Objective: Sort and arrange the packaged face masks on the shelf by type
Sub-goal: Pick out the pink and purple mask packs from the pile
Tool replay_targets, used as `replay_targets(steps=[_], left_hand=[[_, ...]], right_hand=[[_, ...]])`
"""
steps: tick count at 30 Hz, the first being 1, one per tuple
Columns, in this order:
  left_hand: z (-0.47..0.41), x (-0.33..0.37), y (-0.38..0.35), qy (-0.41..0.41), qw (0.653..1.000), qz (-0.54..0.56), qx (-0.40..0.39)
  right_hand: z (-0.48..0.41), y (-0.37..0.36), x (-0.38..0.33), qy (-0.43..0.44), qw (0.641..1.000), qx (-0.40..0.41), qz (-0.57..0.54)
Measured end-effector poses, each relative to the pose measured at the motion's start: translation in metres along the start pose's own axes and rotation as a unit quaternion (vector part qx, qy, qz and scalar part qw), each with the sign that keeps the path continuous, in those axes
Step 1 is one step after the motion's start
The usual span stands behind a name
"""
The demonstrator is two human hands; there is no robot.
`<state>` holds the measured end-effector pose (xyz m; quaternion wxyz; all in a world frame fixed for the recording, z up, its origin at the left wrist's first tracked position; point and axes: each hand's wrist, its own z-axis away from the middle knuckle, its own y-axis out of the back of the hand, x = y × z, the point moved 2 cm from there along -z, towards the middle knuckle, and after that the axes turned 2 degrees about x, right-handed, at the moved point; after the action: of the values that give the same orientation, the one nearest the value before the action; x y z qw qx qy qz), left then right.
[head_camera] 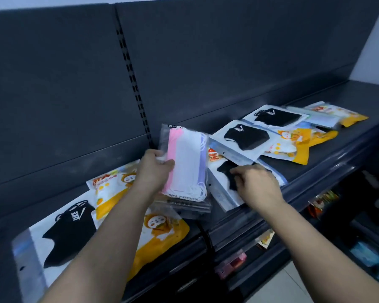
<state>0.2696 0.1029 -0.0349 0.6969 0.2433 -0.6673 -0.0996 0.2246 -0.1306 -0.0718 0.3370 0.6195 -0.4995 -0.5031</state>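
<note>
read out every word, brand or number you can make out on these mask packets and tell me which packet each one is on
"DISPOSABLE MASK", upside down: bottom edge of the pastel mask pack in the left hand.
"10": that pack's top label; the rest is blurred.
"UKE" with a swoosh: black mask packet at near left, and two more farther right.
Orange cartoon packets: red lettering, too blurred to read.

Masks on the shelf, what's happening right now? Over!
Left hand holds the pastel mask pack upright. Right hand pinching a black mask pack lying on the shelf. Black and yellow packs still mixed; nothing blocking.
</note>
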Motion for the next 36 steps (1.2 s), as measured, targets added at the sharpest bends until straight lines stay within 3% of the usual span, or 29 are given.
replay_targets(steps=[4,14,17,21,24,27,29,33,36], left_hand=[[-0.007,0.01,-0.014,0.004,1.0,-0.018,0.01],[-0.01,0.014,-0.025,0.036,0.99,-0.022,0.134],[-0.008,0.009,-0.016,0.055,0.977,-0.006,0.206],[-0.004,0.002,-0.009,0.091,0.967,-0.023,0.236],[0.004,0.006,-0.015,0.106,0.963,-0.017,0.249],[0.007,0.005,-0.021,0.12,0.961,-0.023,0.248],[0.006,0.002,-0.022,0.126,0.959,-0.026,0.252],[-0.001,-0.002,-0.024,0.134,0.955,-0.016,0.263],[-0.004,-0.002,-0.03,0.142,0.954,0.01,0.263]], right_hand=[[-0.024,0.011,0.035,-0.043,0.998,-0.02,0.05],[-0.086,-0.015,0.056,-0.013,0.988,-0.146,0.055],[-0.085,-0.014,0.047,0.062,0.985,-0.102,0.127],[-0.087,0.003,0.033,0.123,0.976,-0.061,0.166],[-0.097,0.0,0.018,0.202,0.972,-0.045,0.111],[-0.097,-0.018,0.008,0.276,0.951,-0.136,0.025],[-0.099,-0.029,0.02,0.246,0.951,-0.184,0.044],[-0.117,-0.02,0.058,0.12,0.975,-0.146,0.117],[-0.121,-0.016,0.067,0.142,0.981,-0.099,0.091]])
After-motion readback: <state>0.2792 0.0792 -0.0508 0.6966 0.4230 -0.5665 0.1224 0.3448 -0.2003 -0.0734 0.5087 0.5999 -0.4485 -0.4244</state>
